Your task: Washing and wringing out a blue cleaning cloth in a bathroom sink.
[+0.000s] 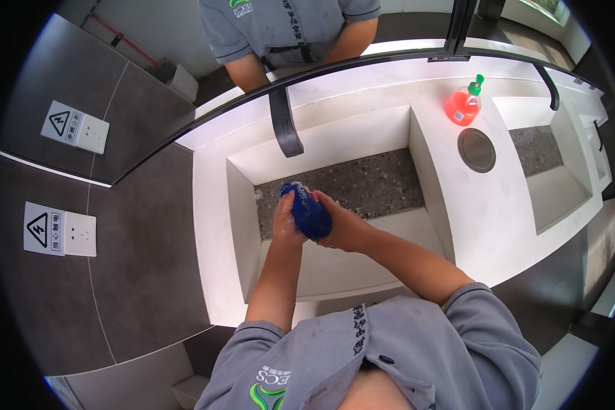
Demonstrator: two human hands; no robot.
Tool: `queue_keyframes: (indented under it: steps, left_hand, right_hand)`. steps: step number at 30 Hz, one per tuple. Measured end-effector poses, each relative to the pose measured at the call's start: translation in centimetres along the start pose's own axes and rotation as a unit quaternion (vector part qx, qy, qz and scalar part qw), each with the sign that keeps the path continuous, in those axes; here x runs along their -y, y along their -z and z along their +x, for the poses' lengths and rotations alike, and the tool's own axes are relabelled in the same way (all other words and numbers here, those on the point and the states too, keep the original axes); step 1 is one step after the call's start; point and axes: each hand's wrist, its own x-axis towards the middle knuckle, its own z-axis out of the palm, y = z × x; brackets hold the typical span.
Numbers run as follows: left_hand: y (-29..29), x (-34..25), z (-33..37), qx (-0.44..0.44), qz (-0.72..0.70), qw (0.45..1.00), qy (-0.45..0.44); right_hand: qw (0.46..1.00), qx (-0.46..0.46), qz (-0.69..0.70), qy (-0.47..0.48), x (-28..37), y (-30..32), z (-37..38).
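Note:
Over the near sink basin (pixel 430 198), both my hands grip a wet blue cloth (pixel 310 214), bunched up, with white suds on its upper end. My left hand (pixel 286 220) is closed on its left side, with foam on the skin. On its right side my right hand (pixel 342 224) is closed, fingers partly hidden behind the cloth. Just beyond my hands, a black faucet (pixel 284 123) hangs over the basin. The basin has a speckled grey bottom panel and a white sloping front.
A soap bottle (pixel 462 108) with red liquid and a green pump stands on the white counter, by a round metal cover (pixel 476 151). Farther right is a second basin (pixel 560 198). A mirror edge runs along the back. A wall socket (pixel 80 235) with a warning sign is at left.

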Motion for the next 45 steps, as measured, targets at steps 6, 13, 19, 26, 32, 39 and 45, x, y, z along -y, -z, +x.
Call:
queue_keyframes:
  steps: [6,13,19,26,32,39,45]
  left_hand:
    - [1.6,3.7,1.8,-0.163,0.003,0.984,-0.067]
    - [0.8,4.9,1.2,-0.259,-0.006,0.965,-0.041]
    - [0.4,5.7,-0.2,-0.299,0.033,0.954,-0.011]
    - [-0.3,2.6,-1.3,0.003,0.016,0.998,0.053]
    - [1.7,-0.6,-1.1,0.048,0.13,0.986,-0.088]
    - [-4.8,-2.1,-1.8,0.274,-0.053,0.959,0.047]
    - [-3.1,-2.6,-1.2,0.162,0.171,0.968,0.09]
  right_hand:
    - [0.96,-0.095,-0.262,-0.015,-2.7,-1.6,1.0]
    - [0.934,-0.133,-0.324,0.064,-4.1,-2.4,-0.1]
    - [0.955,-0.061,-0.289,-0.012,-3.7,-2.5,-1.2]
    - [0.953,-0.048,0.295,-0.054,-8.1,-2.8,0.0]
    - [0.683,0.177,0.693,-0.145,-3.7,-0.9,-2.2]
    - [0.596,0.332,0.726,-0.09,-2.4,-2.4,-3.6]
    - [0.769,0.275,0.559,-0.143,-2.5,-0.9,-3.0]
